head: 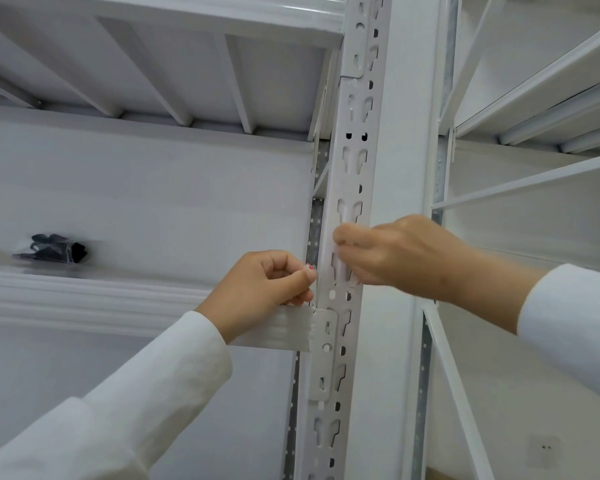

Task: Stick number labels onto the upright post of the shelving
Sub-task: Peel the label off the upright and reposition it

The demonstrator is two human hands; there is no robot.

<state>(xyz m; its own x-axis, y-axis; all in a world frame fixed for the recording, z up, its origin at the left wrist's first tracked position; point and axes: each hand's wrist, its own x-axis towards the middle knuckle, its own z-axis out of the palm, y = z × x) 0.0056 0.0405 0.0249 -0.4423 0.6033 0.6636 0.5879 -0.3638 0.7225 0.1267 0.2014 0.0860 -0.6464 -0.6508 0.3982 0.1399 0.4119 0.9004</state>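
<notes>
The white upright post (352,168) of the shelving runs up the middle of the view, punched with keyhole slots. My right hand (392,252) is against the post's slotted face, fingers pinched on a pale label (342,268) that lies along the post; the label is blurred and partly hidden by the fingers. My left hand (267,289) is just left of the post at the same height, fingers curled, thumb and forefinger pinched at the label's left edge. Whether the label carries a number cannot be made out.
A white shelf beam (118,303) joins the post just under my left hand. A shelf underside (153,64) spans above. A dark bagged bundle (54,252) lies on the shelf at the left. Diagonal braces (458,393) and another shelf bay stand to the right.
</notes>
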